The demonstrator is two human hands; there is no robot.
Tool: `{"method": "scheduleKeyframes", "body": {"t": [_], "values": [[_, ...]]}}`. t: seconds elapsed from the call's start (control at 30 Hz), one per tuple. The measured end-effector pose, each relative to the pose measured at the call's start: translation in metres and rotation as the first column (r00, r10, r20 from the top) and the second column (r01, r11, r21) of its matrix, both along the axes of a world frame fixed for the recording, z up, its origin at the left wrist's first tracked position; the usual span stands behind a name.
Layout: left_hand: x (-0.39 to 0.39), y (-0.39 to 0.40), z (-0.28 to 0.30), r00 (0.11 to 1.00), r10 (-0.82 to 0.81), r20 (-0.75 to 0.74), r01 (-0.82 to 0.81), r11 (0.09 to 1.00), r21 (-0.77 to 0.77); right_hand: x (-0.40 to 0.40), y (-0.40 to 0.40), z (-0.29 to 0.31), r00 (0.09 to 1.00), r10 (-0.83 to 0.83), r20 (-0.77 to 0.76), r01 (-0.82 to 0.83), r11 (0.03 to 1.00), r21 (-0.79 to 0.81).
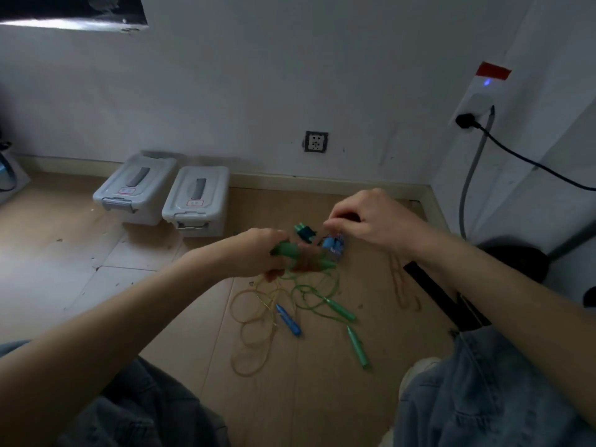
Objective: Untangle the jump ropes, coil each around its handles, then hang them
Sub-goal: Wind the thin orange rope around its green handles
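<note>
My left grip [258, 253] is curled round a green handle [285, 250] and a bunch of green rope [314, 287], holding them up off the floor. My right grip [371, 224] is just beside it, its fingers pinched together above a blue bundle [333, 245]; I think it pinches a thin rope there, but the rope is too thin to be sure. Below my grips the ropes lie in a messy pile on the wooden floor [161, 317]. A blue handle [288, 321] and two more green handles [342, 309] [358, 350] lie there, with loops of yellowish rope [254, 337] all around. Past my left grip, two gray boxes [135, 188] [196, 200] with lids sit by the wall. A wall plug [316, 141] is beyond my right grip.
</note>
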State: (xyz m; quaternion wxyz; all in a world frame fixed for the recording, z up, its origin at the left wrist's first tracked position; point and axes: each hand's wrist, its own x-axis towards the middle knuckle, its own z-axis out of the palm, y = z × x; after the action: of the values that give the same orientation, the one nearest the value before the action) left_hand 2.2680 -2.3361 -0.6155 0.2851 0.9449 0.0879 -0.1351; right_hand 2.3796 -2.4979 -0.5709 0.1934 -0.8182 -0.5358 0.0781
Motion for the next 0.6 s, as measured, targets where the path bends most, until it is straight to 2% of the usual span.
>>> {"method": "scheduleKeyframes", "body": {"t": [0.17, 0.33, 0.43, 0.5, 0.6], "values": [[-0.011, -0.012, 0.033, 0.958, -0.284, -0.022, 0.275, 0.942, -0.191, 0.008, -0.012, 0.016, 0.947, 0.001, -0.322, 0.010, 0.999, 0.031], [-0.017, -0.015, 0.052, 0.912, -0.410, 0.017, 0.388, 0.849, -0.358, 0.008, -0.021, 0.013, 0.756, -0.010, -0.655, -0.004, 1.000, -0.020], [-0.020, -0.012, 0.061, 0.905, -0.403, 0.134, 0.422, 0.817, -0.392, 0.011, -0.022, 0.009, 0.549, -0.028, -0.836, -0.021, 0.999, -0.048], [-0.022, -0.009, 0.067, 0.918, -0.309, 0.247, 0.390, 0.816, -0.427, 0.013, -0.025, 0.006, 0.381, -0.031, -0.924, -0.027, 0.999, -0.044], [-0.023, -0.007, 0.071, 0.920, -0.120, 0.374, 0.315, 0.796, -0.517, 0.008, -0.025, 0.001, 0.092, 0.049, -0.994, -0.066, 0.997, 0.043]]}}
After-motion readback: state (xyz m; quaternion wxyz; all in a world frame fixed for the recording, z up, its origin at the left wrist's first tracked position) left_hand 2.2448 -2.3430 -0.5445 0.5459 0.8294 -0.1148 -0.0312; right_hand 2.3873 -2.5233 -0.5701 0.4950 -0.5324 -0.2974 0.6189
